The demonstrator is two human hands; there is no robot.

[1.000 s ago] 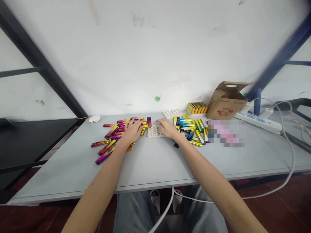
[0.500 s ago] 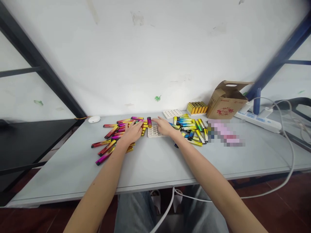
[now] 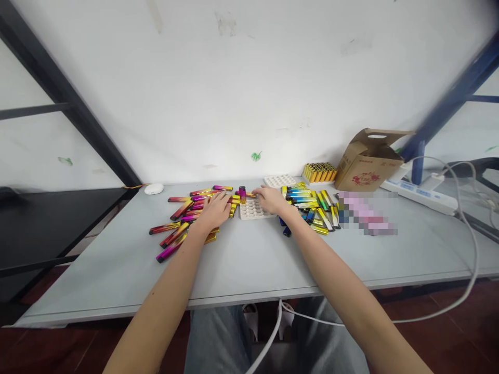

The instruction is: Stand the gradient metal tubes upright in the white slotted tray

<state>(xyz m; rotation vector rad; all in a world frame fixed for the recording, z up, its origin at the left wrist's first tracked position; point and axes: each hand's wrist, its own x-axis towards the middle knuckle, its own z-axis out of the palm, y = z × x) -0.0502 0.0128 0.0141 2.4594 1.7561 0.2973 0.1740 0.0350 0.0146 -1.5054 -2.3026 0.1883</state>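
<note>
My left hand (image 3: 216, 210) lies over a loose pile of shiny lighters (image 3: 181, 209) in purple, red and gold. Its fingers reach forward onto them, apart from a firm grip as far as I can see; the undersides are hidden. My right hand (image 3: 272, 200) is above a white tray with holes (image 3: 253, 210), covering its right side. At its fingertips a purple-gold lighter (image 3: 250, 195) lies sideways, pinched between thumb and fingers. One purple-gold lighter (image 3: 242, 195) stands upright at the tray's back left corner.
Yellow, blue and white lighters (image 3: 307, 205) lie right of my hand. Behind them are another white tray (image 3: 279, 181) and a filled tray of gold lighters (image 3: 319, 173). An open cardboard box (image 3: 362, 171), a power strip (image 3: 421, 196) and a white earbud case (image 3: 154, 189) stand farther out.
My right hand has drawn slightly right of the upright lighter, and a sideways lighter now shows at its fingertips. My left hand stays over the pile. The view has shifted slightly.
</note>
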